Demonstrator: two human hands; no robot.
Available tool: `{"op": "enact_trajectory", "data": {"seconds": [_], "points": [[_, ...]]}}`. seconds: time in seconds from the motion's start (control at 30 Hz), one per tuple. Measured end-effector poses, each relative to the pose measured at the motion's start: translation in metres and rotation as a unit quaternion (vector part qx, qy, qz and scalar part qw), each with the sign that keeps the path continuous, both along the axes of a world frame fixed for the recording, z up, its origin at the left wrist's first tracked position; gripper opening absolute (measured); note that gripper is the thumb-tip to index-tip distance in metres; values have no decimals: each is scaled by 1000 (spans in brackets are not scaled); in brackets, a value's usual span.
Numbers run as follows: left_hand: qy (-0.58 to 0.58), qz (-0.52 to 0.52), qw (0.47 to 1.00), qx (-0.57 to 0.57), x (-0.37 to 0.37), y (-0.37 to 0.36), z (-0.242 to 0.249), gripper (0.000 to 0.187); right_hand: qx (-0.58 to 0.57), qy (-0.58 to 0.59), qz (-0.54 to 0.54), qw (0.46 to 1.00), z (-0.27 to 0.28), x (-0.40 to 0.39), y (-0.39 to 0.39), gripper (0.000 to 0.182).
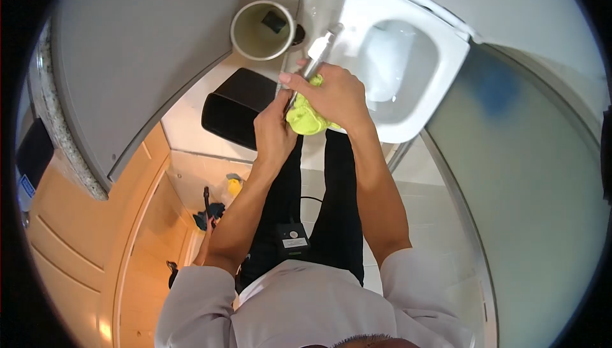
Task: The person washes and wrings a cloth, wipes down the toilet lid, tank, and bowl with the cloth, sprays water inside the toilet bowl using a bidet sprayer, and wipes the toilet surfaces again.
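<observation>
A silver hand-held bidet sprayer [319, 48] slants upward between my hands, its head near the left rim of the white toilet [449, 70]. My left hand [274, 130] is closed around its lower part, with the fingers partly hidden. My right hand [341, 96] grips a crumpled yellow-green cloth [306, 118] against the sprayer, its thumb reaching across toward my left hand. The cloth hangs below the right palm. The toilet seat and lid are raised, and the bowl is visible.
A white cylindrical bin [262, 31] with something dark inside stands at upper left. Below it is a black bin [239, 109]. A grey cabinet panel [140, 48] borders the left, a frosted glass panel [529, 176] the right. Another person's arm [204, 246] shows at lower left.
</observation>
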State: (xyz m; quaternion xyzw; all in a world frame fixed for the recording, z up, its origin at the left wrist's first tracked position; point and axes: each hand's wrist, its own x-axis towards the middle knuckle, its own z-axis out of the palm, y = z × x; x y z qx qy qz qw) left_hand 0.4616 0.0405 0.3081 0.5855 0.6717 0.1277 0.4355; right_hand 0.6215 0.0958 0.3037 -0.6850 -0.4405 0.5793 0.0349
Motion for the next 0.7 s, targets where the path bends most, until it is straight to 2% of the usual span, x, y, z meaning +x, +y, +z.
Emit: {"op": "enact_trajectory", "data": {"seconds": [0.03,0.07,0.1,0.13,0.17,0.2,0.23,0.27,0.3,0.37,0.47,0.53,0.6,0.7], "points": [[-9,-7,1000,4,4,0,8,22,19,5,-27,999,6,7,-9,60],[-23,-73,997,9,3,0,14,29,23,-1,-34,999,12,14,-21,60],[-35,-139,990,17,2,3,19,35,61,40,-130,989,18,20,-33,58],[-39,-146,988,25,3,12,27,35,101,83,-224,966,20,27,-45,59],[-66,-216,973,45,8,26,40,37,83,29,-196,977,19,41,-55,48],[-90,-285,952,66,12,38,51,40,91,27,-200,975,28,49,-59,48],[-94,-262,958,71,16,53,61,42,101,2,-212,972,38,56,-61,46],[-149,-192,969,38,27,64,76,39,108,-23,-225,968,45,60,-64,44],[-176,-209,959,77,46,74,89,40,131,-31,-210,968,41,65,-67,36],[-200,-235,943,126,82,85,93,41,167,-41,-198,965,43,68,-59,32],[-198,-278,935,99,118,98,93,42,216,-52,-184,958,55,78,-39,26],[-254,-192,948,-13,129,103,99,41,237,-57,-184,952,62,85,-28,22],[-252,-200,947,9,132,109,102,37,273,-64,-180,943,64,91,-19,24],[-318,-179,931,-19,135,125,97,36,245,-42,-120,961,72,107,-7,34]]}}
